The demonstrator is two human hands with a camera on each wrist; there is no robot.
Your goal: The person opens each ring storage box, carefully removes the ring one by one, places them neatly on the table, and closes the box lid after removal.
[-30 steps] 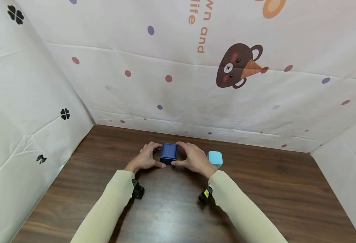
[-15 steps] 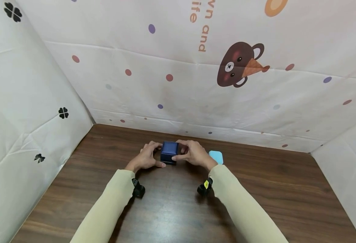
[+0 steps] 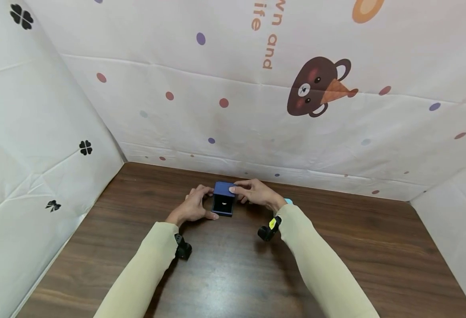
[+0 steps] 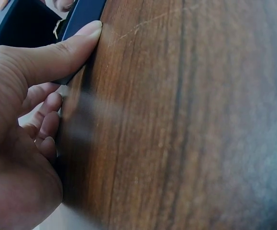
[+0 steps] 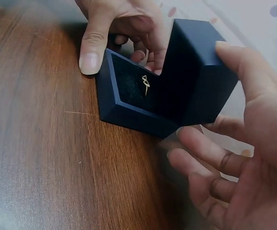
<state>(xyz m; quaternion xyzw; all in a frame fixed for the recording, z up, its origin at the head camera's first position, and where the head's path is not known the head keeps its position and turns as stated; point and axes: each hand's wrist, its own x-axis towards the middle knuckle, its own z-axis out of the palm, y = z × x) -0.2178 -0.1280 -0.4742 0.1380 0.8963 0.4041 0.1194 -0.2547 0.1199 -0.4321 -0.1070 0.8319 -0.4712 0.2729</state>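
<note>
A dark blue ring box stands on the table with its lid raised. In the right wrist view a thin gold ring sits upright in the black lining of the base. My left hand holds the base from the left, its thumb pressed at the front corner and the other fingers behind. With my right hand I pinch the lid, thumb on its top edge and fingers behind it. The left wrist view shows the left thumb along the base edge.
A light blue box stands to the right, mostly hidden behind the right wrist. The brown wooden table meets a white printed cloth wall just behind the ring box. Another cloth wall rises at the left.
The ring box was closed and now its lid is tilted up, showing the ring. My right hand rose and moved slightly back with the lid; the left hand has hardly moved.
</note>
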